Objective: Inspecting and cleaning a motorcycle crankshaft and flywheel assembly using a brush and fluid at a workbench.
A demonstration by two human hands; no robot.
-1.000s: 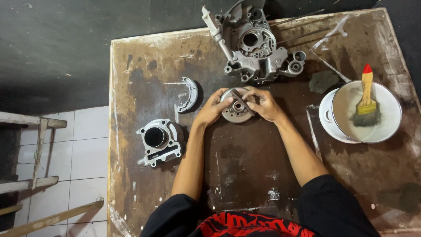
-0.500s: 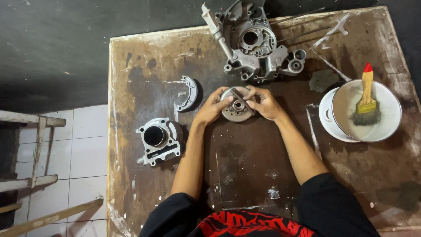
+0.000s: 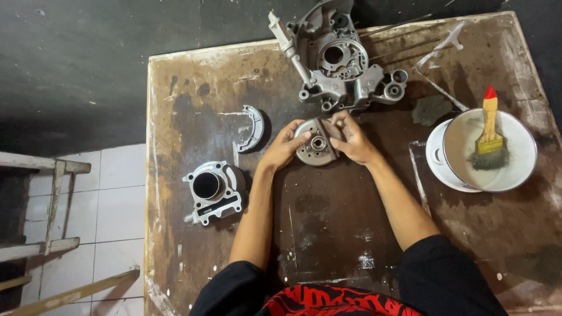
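grey cast metal fills my view from the head camera: a round, holed metal disc [image 3: 317,150] sits at the middle of a stained brown worktable [image 3: 328,228], clamped between both hands. my left hand [image 3: 283,147] grips its left edge with the thumb laid across the top face; my right hand [image 3: 351,138] closes on the right edge, fingers curled over the rim. the two hands are close together, parted only by the disc.

just beyond the disc, toward the table's far edge, lies a large engine crankcase half [image 3: 335,64]. to the left of my left hand rests a curved brake shoe [image 3: 253,129], and nearer the table's left side stands a finned cylinder block [image 3: 212,189], bore facing up. well apart on the right, a white bowl [image 3: 521,169] holds a yellow-handled, red-tipped paintbrush [image 3: 489,126], bristles down in the bowl. thin metal rods [image 3: 404,35] lie at the far right corner. black sleeves frame the lower edge.
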